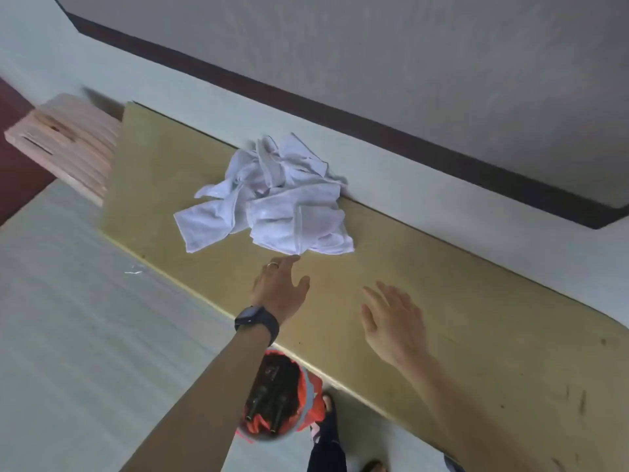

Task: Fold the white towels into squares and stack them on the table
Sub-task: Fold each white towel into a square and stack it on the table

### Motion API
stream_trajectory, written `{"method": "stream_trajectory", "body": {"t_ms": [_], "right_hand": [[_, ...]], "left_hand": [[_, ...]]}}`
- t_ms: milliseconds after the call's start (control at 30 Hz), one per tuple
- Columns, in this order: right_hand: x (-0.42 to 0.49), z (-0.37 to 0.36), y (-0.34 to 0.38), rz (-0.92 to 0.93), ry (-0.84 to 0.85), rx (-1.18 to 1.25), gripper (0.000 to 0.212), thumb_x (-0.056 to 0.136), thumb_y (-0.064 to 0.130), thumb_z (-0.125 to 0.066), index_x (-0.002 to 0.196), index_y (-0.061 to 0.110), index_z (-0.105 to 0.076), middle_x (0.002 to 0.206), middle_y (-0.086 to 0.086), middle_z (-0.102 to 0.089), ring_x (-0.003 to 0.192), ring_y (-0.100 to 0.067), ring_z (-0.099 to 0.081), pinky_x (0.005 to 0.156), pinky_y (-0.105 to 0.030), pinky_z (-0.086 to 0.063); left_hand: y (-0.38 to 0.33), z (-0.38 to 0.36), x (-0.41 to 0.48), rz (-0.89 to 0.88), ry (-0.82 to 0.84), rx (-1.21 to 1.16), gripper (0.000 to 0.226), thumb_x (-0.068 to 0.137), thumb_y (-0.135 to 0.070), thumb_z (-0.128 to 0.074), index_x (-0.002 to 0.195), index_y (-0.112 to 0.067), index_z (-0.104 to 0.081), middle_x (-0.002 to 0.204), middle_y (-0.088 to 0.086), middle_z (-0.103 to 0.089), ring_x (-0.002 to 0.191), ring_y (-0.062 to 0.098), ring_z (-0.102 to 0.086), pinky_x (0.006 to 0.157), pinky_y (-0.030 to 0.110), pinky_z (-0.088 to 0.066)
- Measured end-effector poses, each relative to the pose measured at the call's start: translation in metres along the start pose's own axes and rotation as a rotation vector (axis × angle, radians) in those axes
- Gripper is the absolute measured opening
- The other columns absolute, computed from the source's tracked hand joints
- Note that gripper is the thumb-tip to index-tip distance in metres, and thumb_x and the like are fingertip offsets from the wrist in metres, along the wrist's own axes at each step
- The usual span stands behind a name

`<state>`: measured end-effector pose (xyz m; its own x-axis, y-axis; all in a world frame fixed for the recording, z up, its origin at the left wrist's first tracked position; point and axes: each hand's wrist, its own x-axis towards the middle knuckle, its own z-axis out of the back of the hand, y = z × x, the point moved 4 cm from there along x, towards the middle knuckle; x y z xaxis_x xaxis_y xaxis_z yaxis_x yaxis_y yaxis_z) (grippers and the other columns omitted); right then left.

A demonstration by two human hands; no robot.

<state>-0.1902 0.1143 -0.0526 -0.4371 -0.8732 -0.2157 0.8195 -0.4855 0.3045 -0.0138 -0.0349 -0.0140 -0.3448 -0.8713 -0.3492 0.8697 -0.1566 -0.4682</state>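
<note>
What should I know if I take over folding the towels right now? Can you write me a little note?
Left grip: open, fingers stretched toward the towel pile, fingertips at its near edge, holding nothing.
Right grip: open over the table, holding nothing.
Towels: all in one crumpled white heap at the table's far edge, by the wall.
Done: nothing folded, no stack visible.
Left: pull out one towel, fold it into a square, lay it on the table, then repeat and stack.

Crumpled heap of white towels (272, 195) on the tan table (442, 284), against the wall.
</note>
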Motion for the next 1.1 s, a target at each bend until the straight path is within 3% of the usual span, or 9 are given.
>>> {"method": "stream_trajectory", "body": {"t_ms": [233, 367, 467, 567, 667, 767, 867, 967, 1100], "right_hand": [[0.041, -0.062, -0.023, -0.026, 0.142, -0.027, 0.059, 0.1, 0.055, -0.02, 0.154, 0.047, 0.003, 0.166, 0.007, 0.012, 0.152, -0.014, 0.013, 0.12, -0.057, -0.006], [0.039, -0.072, -0.028, -0.028, 0.038, -0.09, 0.061, 0.1, 0.058, -0.021, 0.156, 0.045, -0.001, 0.167, 0.006, 0.002, 0.153, -0.015, 0.005, 0.119, -0.06, -0.009], [0.04, -0.069, -0.025, -0.004, 0.041, -0.075, 0.061, 0.1, 0.058, -0.023, 0.156, 0.045, -0.001, 0.167, 0.006, 0.002, 0.153, -0.015, 0.004, 0.119, -0.06, -0.006], [0.042, -0.062, -0.023, -0.033, 0.176, -0.043, 0.062, 0.098, 0.06, -0.016, 0.151, 0.05, 0.015, 0.163, 0.011, 0.023, 0.149, -0.01, 0.022, 0.119, -0.058, 0.007], [0.047, -0.052, -0.025, -0.039, 0.38, 0.032, 0.073, 0.093, 0.065, -0.025, 0.149, 0.05, 0.02, 0.156, 0.015, 0.037, 0.143, -0.007, 0.034, 0.119, -0.056, 0.013], [0.056, -0.016, -0.026, -0.163, 0.468, 0.408, 0.082, 0.086, 0.074, -0.044, 0.155, 0.043, -0.011, 0.165, 0.014, -0.001, 0.151, -0.008, -0.002, 0.123, -0.042, -0.009], [0.041, 0.057, -0.036, -0.342, 0.154, 0.876, 0.064, 0.081, 0.062, -0.068, 0.138, 0.044, -0.043, 0.138, 0.014, -0.054, 0.12, -0.002, -0.054, 0.104, -0.03, -0.044], [-0.006, 0.138, -0.047, -0.273, -0.073, 0.851, 0.051, 0.084, 0.044, -0.073, 0.129, 0.042, -0.049, 0.122, 0.03, -0.054, 0.106, 0.01, -0.052, 0.087, -0.018, -0.044], [-0.075, 0.182, -0.072, -0.16, 0.071, 0.802, 0.063, 0.087, 0.046, -0.069, 0.144, 0.042, -0.041, 0.133, 0.026, -0.049, 0.122, 0.002, -0.045, 0.098, -0.023, -0.039]], "left_hand": [[-0.013, -0.008, 0.097, 0.005, -0.063, 0.085, 0.057, 0.097, -0.046, -0.05, 0.147, -0.025, -0.037, 0.136, 0.002, -0.052, 0.124, 0.026, -0.047, 0.098, 0.043, -0.044], [-0.016, -0.007, 0.136, 0.052, -0.131, 0.109, 0.03, 0.095, -0.046, -0.05, 0.114, -0.025, -0.059, 0.108, -0.001, -0.065, 0.103, 0.026, -0.057, 0.087, 0.046, -0.049], [-0.021, -0.006, 0.142, 0.05, -0.145, 0.075, 0.016, 0.094, -0.037, -0.052, 0.098, -0.024, -0.061, 0.097, -0.005, -0.066, 0.093, 0.022, -0.059, 0.078, 0.04, -0.05], [-0.027, 0.005, 0.128, 0.115, -0.127, -0.098, 0.014, 0.095, -0.035, -0.053, 0.101, -0.023, -0.056, 0.098, -0.006, -0.064, 0.086, 0.019, -0.058, 0.069, 0.033, -0.046], [-0.051, 0.025, 0.103, 0.0, -0.137, -0.234, 0.013, 0.095, -0.031, -0.057, 0.099, -0.02, -0.054, 0.091, -0.007, -0.065, 0.082, 0.015, -0.061, 0.065, 0.028, -0.048], [-0.092, 0.046, 0.072, -0.094, -0.022, -0.416, 0.014, 0.091, -0.029, -0.066, 0.102, -0.024, -0.057, 0.091, -0.014, -0.066, 0.088, 0.003, -0.063, 0.071, 0.022, -0.05], [-0.135, 0.057, 0.033, -0.189, 0.213, -0.44, 0.019, 0.086, -0.026, -0.072, 0.102, -0.03, -0.062, 0.097, -0.012, -0.065, 0.086, 0.0, -0.062, 0.069, 0.014, -0.045], [-0.174, 0.053, -0.015, -0.362, 0.41, -0.287, 0.019, 0.084, -0.018, -0.071, 0.099, -0.029, -0.064, 0.1, -0.014, -0.065, 0.072, -0.004, -0.057, 0.066, 0.006, -0.041], [-0.217, 0.03, -0.082, -0.449, 0.599, -0.26, 0.031, 0.082, -0.009, -0.07, 0.104, -0.026, -0.057, 0.095, -0.011, -0.065, 0.059, 0.004, -0.051, 0.058, 0.016, -0.044]]}}
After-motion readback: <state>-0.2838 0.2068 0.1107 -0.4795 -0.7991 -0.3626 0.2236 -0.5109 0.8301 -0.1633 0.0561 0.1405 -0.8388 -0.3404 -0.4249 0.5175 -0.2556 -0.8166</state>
